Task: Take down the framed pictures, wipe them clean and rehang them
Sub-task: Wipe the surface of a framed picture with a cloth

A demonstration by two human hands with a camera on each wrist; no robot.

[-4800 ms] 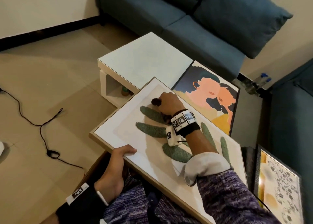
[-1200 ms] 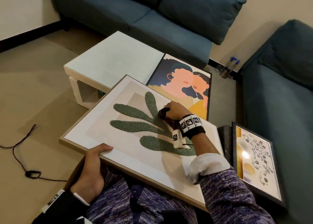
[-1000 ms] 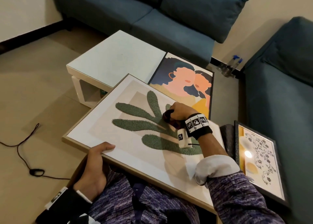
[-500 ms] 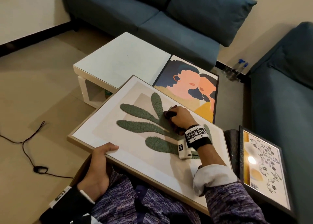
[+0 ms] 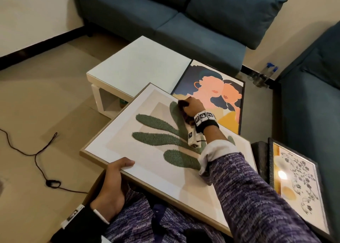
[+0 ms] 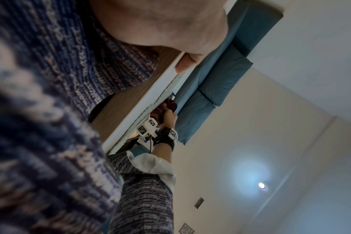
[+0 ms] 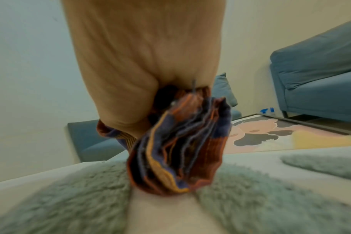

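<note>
A large wood-framed picture (image 5: 114, 143) with tufted green leaves lies tilted across my lap. My left hand (image 5: 114, 178) grips its near left edge, thumb on the white border; the left wrist view shows the thumb (image 6: 185, 64) over the frame edge. My right hand (image 5: 191, 107) holds a bunched striped cloth (image 7: 180, 142) of red, blue and orange and presses it on the upper green leaf (image 5: 174, 112) near the picture's far edge. The cloth (image 5: 182, 103) pokes out ahead of the knuckles.
A black-framed picture of two faces (image 5: 217, 95) lies on the white coffee table (image 5: 139, 66). A dark-framed floral picture (image 5: 298, 184) rests at my right against a blue sofa (image 5: 312, 99). Another blue sofa (image 5: 184, 14) stands beyond the table. A black cable (image 5: 36, 156) trails over the floor. Bottles (image 5: 265, 73) stand in the corner.
My right hand has slid the cloth up the leaves toward the picture's far edge. The left hand keeps its grip on the frame. The head view has shifted slightly.
</note>
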